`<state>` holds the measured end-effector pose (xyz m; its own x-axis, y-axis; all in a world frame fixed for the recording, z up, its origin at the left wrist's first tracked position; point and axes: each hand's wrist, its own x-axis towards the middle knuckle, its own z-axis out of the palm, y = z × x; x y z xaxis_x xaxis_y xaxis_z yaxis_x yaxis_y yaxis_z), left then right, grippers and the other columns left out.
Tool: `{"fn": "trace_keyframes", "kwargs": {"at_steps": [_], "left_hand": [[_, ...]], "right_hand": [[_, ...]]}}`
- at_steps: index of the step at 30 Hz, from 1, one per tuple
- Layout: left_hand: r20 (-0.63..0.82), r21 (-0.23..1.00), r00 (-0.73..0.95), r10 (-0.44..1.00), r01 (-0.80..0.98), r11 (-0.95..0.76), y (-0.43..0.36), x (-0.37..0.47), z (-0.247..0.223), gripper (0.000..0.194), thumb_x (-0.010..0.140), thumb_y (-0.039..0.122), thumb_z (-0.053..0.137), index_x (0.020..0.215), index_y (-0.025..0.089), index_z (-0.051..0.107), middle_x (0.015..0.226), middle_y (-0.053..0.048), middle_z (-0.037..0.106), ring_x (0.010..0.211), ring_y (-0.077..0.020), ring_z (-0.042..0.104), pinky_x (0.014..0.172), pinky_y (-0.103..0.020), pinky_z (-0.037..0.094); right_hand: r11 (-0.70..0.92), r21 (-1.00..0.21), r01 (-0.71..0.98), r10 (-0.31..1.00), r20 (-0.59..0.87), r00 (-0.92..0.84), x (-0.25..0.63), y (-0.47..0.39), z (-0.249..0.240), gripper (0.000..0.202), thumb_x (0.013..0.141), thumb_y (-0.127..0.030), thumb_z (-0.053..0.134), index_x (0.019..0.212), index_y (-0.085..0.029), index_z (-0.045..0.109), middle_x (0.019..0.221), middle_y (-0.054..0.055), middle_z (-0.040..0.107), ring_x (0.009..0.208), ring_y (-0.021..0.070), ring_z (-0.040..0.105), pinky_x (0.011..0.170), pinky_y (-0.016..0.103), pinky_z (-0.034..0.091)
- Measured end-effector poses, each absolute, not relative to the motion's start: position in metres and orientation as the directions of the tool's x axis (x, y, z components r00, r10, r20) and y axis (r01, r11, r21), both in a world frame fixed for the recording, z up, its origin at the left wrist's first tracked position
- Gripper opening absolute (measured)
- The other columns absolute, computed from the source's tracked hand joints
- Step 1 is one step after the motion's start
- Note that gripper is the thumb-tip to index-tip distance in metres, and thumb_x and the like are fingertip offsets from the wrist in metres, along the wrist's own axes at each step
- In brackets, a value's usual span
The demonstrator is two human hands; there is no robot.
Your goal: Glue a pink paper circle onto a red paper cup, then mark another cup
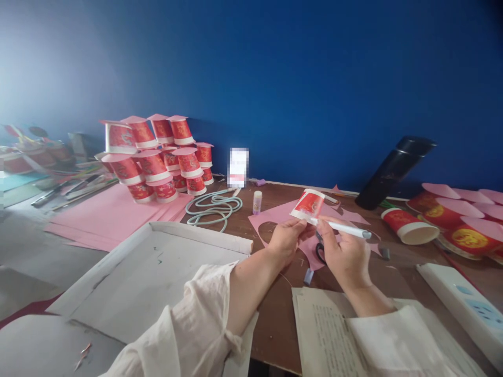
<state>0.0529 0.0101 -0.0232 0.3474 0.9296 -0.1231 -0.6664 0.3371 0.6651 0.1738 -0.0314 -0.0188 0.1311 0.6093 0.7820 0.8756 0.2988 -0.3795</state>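
A red paper cup (pixel 310 204) with a white rim is pinched at its lower edge by my left hand (pixel 283 242). My right hand (pixel 348 256) is closed on a white rolled tube (pixel 349 229), whose near end meets the cup's rim. Under the hands lie cut pink paper (pixel 271 217) and black-handled scissors (pixel 320 252), partly hidden by my right hand. An uncapped glue stick (pixel 257 202) stands upright to the left of the cup.
Stacked red cups (pixel 153 165) with pink tops stand back left, beside a coiled cable (pixel 214 209). A white tray (pixel 157 283) lies front left. At right are a black bottle (pixel 389 170), a tipped cup (pixel 408 226), more cups and a power strip (pixel 463 298).
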Motion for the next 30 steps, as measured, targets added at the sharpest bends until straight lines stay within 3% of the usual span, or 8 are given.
{"fn": "trace_keyframes", "kwargs": {"at_steps": [13, 20, 24, 30], "left_hand": [[-0.092, 0.733, 0.343, 0.935, -0.612, 0.297, 0.0117, 0.0557, -0.0294, 0.016, 0.072, 0.025, 0.079, 0.075, 0.010, 0.074, 0.076, -0.008, 0.071, 0.073, -0.0146, 0.065, 0.095, -0.039, 0.050], [-0.098, 0.796, 0.325, 0.941, -0.542, 0.270, 0.0098, 0.0536, -0.0294, 0.017, 0.071, 0.027, 0.079, 0.070, 0.011, 0.074, 0.070, -0.006, 0.069, 0.069, -0.0128, 0.063, 0.090, -0.035, 0.051], [-0.111, 0.803, 0.324, 0.939, -0.528, 0.277, 0.0117, 0.0545, -0.0307, 0.019, 0.070, 0.029, 0.080, 0.072, 0.012, 0.074, 0.069, -0.005, 0.068, 0.069, -0.0132, 0.063, 0.088, -0.034, 0.052], [-0.136, 0.869, 0.293, 0.946, -0.424, 0.256, 0.0094, 0.0526, -0.0254, 0.016, 0.075, 0.026, 0.075, 0.066, 0.013, 0.071, 0.066, -0.004, 0.067, 0.065, -0.0121, 0.061, 0.081, -0.031, 0.051]], "right_hand": [[0.395, -0.329, 0.858, 0.538, 0.840, 0.074, 0.1710, -0.0325, -0.0126, 0.026, 0.094, -0.034, 0.054, 0.100, -0.016, 0.072, 0.098, 0.012, 0.075, 0.093, 0.0234, 0.071, 0.083, 0.035, 0.054], [0.327, -0.331, 0.885, 0.597, 0.798, 0.078, 0.1746, -0.0316, -0.0178, 0.032, 0.095, -0.040, 0.052, 0.095, -0.016, 0.073, 0.084, 0.009, 0.075, 0.086, 0.0231, 0.072, 0.077, 0.032, 0.054], [0.284, -0.345, 0.895, 0.600, 0.792, 0.115, 0.1751, -0.0310, -0.0191, 0.034, 0.095, -0.042, 0.051, 0.100, -0.017, 0.073, 0.093, 0.010, 0.076, 0.089, 0.0236, 0.072, 0.076, 0.032, 0.054], [0.305, -0.343, 0.889, 0.595, 0.797, 0.104, 0.1750, -0.0301, -0.0189, 0.033, 0.094, -0.041, 0.052, 0.096, -0.016, 0.073, 0.090, 0.010, 0.076, 0.087, 0.0238, 0.072, 0.076, 0.033, 0.054]]}}
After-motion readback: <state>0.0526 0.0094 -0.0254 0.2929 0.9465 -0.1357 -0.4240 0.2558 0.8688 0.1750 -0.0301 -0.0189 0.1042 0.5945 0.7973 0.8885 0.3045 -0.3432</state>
